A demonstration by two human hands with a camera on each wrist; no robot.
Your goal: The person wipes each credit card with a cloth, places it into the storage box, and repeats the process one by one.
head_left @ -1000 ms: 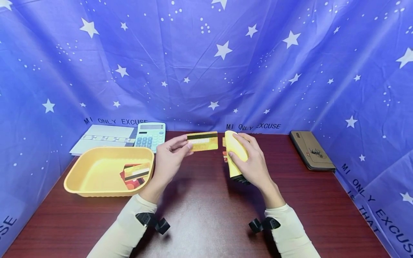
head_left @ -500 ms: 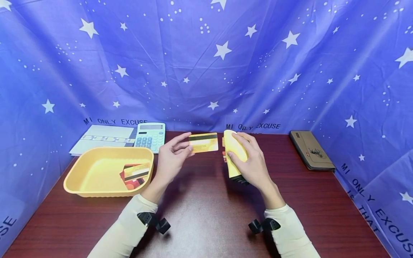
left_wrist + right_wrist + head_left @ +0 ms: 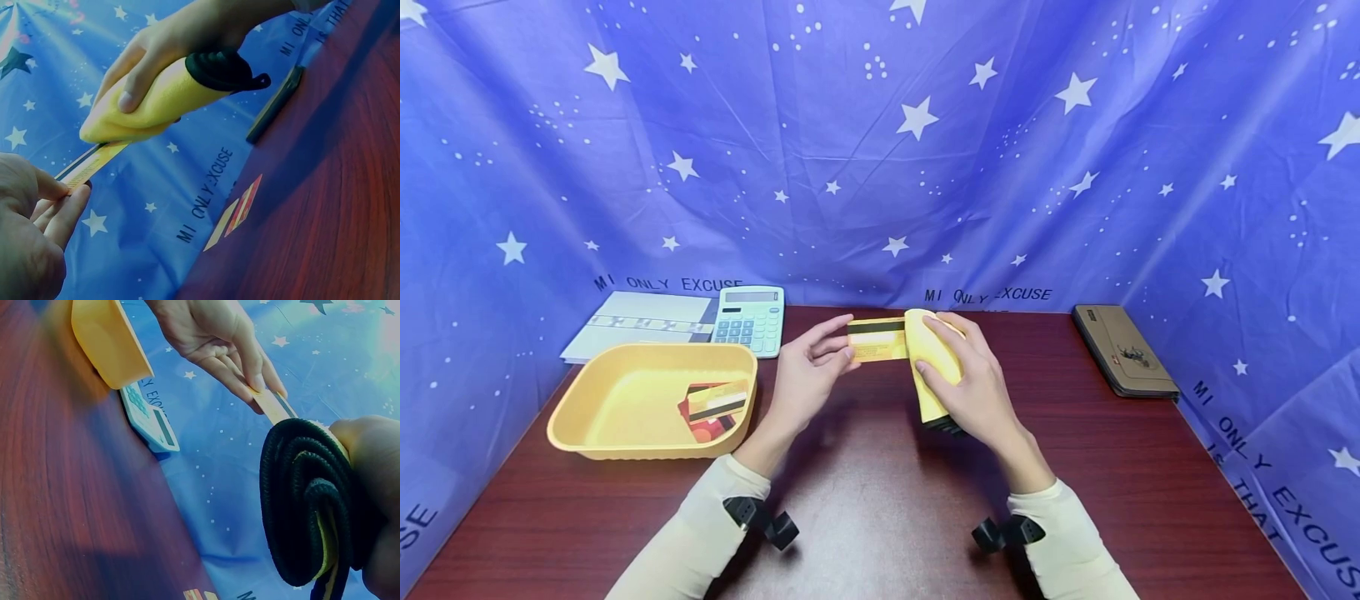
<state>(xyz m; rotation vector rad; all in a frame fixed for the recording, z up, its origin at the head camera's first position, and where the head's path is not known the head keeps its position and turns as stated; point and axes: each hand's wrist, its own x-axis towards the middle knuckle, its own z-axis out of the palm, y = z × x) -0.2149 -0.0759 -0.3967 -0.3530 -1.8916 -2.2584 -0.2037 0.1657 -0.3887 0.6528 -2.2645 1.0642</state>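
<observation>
My left hand (image 3: pixel 805 375) pinches a gold bank card (image 3: pixel 877 347) by its left end, between thumb and fingers, with the dark magnetic stripe along the top. My right hand (image 3: pixel 977 383) grips a folded yellow cloth (image 3: pixel 931 367) with black edging. The cloth meets the card's right end and hides part of it. Rolled layers of the cloth (image 3: pixel 281 506) show in the right wrist view. On the table beyond lie a yellow card (image 3: pixel 220 227) and a red card (image 3: pixel 245 203), seen in the left wrist view; the cloth covers them in the head view.
A yellow plastic basin (image 3: pixel 568 433) with several cards (image 3: pixel 718 402) inside stands at the left. Behind it are a light blue calculator (image 3: pixel 749 321) and a pale flat box or folder (image 3: pixel 643 312). A brown wallet (image 3: pixel 1126 350) lies at the table's (image 3: pixel 880 517) right edge.
The cloth in my right hand has moved left onto the card's right end. Before, there was a gap between them. My left hand and card have shifted slightly right and down.
</observation>
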